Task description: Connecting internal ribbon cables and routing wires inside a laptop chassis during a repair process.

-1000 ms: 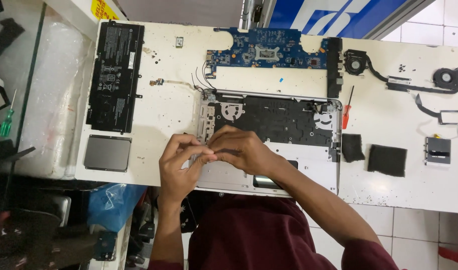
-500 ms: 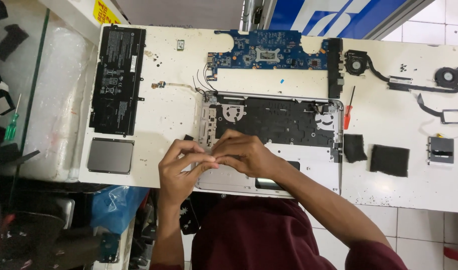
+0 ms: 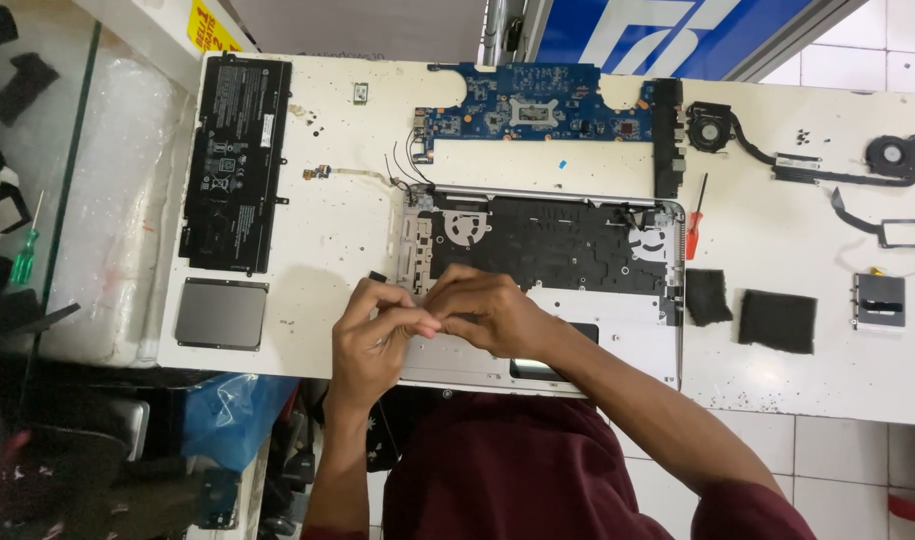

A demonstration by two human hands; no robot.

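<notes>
An opened silver laptop base [image 3: 617,330] lies on the white table [image 3: 337,230], its black inner panel [image 3: 547,240] exposed. My left hand [image 3: 372,335] and my right hand [image 3: 487,310] meet over the base's near left part, fingertips pinched together on something small that the fingers hide. Both hands rest against the silver palm-rest area.
A black flat battery [image 3: 232,160] and a grey touchpad [image 3: 221,313] lie at the left. A blue circuit board [image 3: 537,110] sits at the back. At the right are a red screwdriver [image 3: 694,215], two fans with a heat pipe [image 3: 807,165], black pads [image 3: 775,320] and a small drive [image 3: 879,300].
The hands stay pinched together over the same spot of the base, with only slight finger shifts. Nothing else on the table has moved.
</notes>
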